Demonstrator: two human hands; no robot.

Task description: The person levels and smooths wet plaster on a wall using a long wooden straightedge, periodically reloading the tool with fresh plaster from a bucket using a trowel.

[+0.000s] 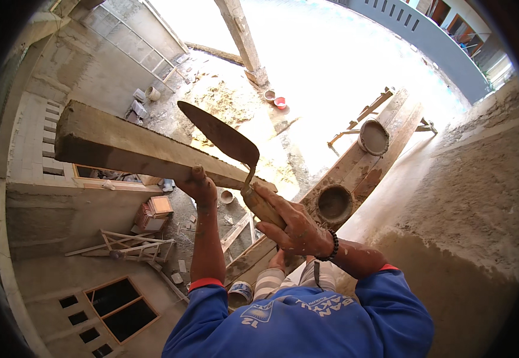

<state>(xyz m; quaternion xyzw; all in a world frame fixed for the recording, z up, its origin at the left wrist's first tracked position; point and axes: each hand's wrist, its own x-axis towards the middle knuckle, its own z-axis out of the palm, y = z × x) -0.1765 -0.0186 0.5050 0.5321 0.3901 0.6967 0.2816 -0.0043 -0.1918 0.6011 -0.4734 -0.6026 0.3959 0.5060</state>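
Grey-brown wood forms the long bar (pixel 134 143) in the person's left hand (pixel 200 188), which is closed around it close to its nearer end. Its far end juts out to the upper left, well past the edge of the planks (pixel 384 170), with open air around it. Apart from that hand but near it, the right hand (pixel 298 225) is wrapped around the handle of a trowel (pixel 220 134). The blade points up and left with free room about its tip; the handle shows in front of the bar's near end, and whether the two touch I cannot tell.

To the right, the planks run away from the person, carrying a near bucket (pixel 334 186) and a far bucket (pixel 361 140). A rough wall (pixel 450 197) rises along their right edge, so the room is tighter there; the left side opens onto the yard.
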